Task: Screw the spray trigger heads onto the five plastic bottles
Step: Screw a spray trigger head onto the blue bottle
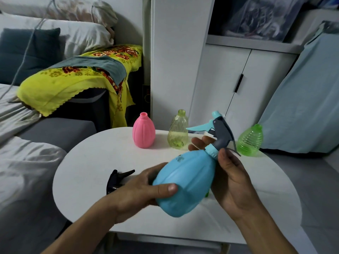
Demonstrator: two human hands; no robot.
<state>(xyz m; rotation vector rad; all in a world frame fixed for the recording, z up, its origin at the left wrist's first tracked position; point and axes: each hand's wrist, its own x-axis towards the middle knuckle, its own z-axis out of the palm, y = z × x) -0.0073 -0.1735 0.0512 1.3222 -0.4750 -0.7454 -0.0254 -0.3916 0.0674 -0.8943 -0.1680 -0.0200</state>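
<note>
A blue plastic bottle (185, 182) is tilted above the white table (91, 162), its neck pointing up and to the right. My left hand (139, 191) wraps its base. A grey and light blue trigger head (220, 132) sits on its neck, and my right hand (227, 173) pinches the light blue collar. A pink bottle (143, 132), a clear yellow bottle (178, 132) and a ribbed green bottle (250, 141) stand with bare necks at the table's far side. A black trigger head (117, 177) lies on the table by my left hand.
A grey sofa (55, 131) with a yellow floral blanket (73, 79) and pillows is at the left. White cabinets (220, 79) stand behind the table. A pale blue cloth (302, 98) hangs at the right. Something small and green (207, 194) peeks out under the blue bottle.
</note>
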